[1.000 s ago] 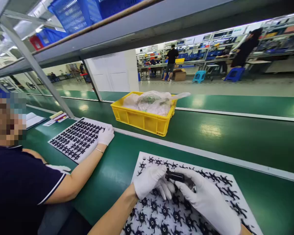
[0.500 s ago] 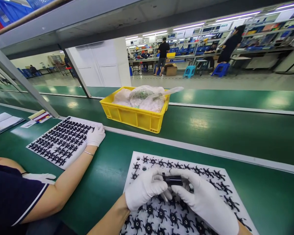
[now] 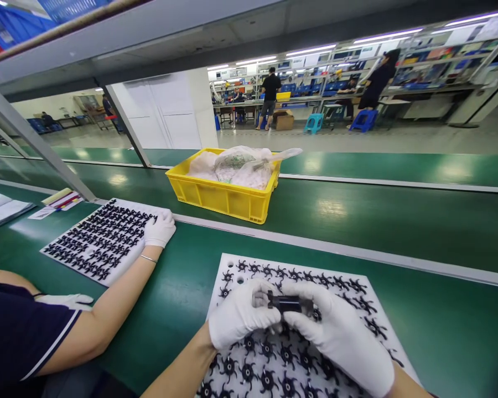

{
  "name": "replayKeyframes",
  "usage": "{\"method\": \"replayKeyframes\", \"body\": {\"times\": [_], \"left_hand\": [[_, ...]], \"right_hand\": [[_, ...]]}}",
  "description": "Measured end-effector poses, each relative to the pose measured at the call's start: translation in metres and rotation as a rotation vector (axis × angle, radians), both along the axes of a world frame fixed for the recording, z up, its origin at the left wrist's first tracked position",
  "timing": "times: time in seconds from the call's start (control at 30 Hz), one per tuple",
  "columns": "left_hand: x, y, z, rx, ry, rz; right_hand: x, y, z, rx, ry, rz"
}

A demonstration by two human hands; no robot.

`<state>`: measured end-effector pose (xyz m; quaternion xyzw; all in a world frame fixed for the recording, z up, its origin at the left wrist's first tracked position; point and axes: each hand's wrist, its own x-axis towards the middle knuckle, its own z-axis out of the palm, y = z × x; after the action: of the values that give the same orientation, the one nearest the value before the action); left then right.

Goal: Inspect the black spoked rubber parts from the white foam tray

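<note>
Both hands wear white gloves. A black cylindrical part (image 3: 289, 303) with small fins at its left end lies sideways between them. My left hand (image 3: 243, 314) grips the finned end between thumb and fingers. Pinched on the cylinder's right side is my right hand (image 3: 336, 326), which hides that end. Just below the hands is a white tray (image 3: 234, 289) with rows of black bladed impellers (image 3: 267, 349). Holes show at its upper left corner, and the hands cover part of the rows.
At left, a co-worker's gloved hand (image 3: 160, 229) rests at the edge of another tray (image 3: 126, 264) of black impellers. A yellow bin (image 3: 222, 203) with plastic bags (image 3: 243, 166) stands beyond a pale rail. Overhead runs a grey shelf (image 3: 216, 44). Papers and pens lie far left.
The view has shifted slightly, so most things sit a little further left. The black part is still between both hands; more fins show at its left end.
</note>
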<state>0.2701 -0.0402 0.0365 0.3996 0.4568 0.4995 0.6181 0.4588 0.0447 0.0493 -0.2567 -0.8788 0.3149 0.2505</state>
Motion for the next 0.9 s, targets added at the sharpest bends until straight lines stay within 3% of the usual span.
{"method": "replayKeyframes", "body": {"times": [0.13, 0.33, 0.53, 0.73, 0.9], "left_hand": [[0.001, -0.002, 0.005, 0.092, 0.151, 0.075], [0.001, 0.0, 0.006, 0.144, -0.021, -0.028], [0.0, -0.001, 0.001, 0.165, 0.137, 0.1], [0.007, -0.007, 0.008, 0.167, 0.261, 0.142], [0.011, -0.013, 0.008, 0.266, 0.304, 0.125]], "right_hand": [[0.002, -0.001, 0.003, -0.049, -0.002, -0.014], [0.0, -0.002, 0.007, -0.025, 0.039, -0.015], [-0.002, -0.001, 0.002, 0.03, 0.082, 0.009], [-0.007, -0.002, -0.001, -0.051, -0.07, 0.016], [-0.004, -0.009, 0.0, 0.026, -0.159, 0.014]]}}
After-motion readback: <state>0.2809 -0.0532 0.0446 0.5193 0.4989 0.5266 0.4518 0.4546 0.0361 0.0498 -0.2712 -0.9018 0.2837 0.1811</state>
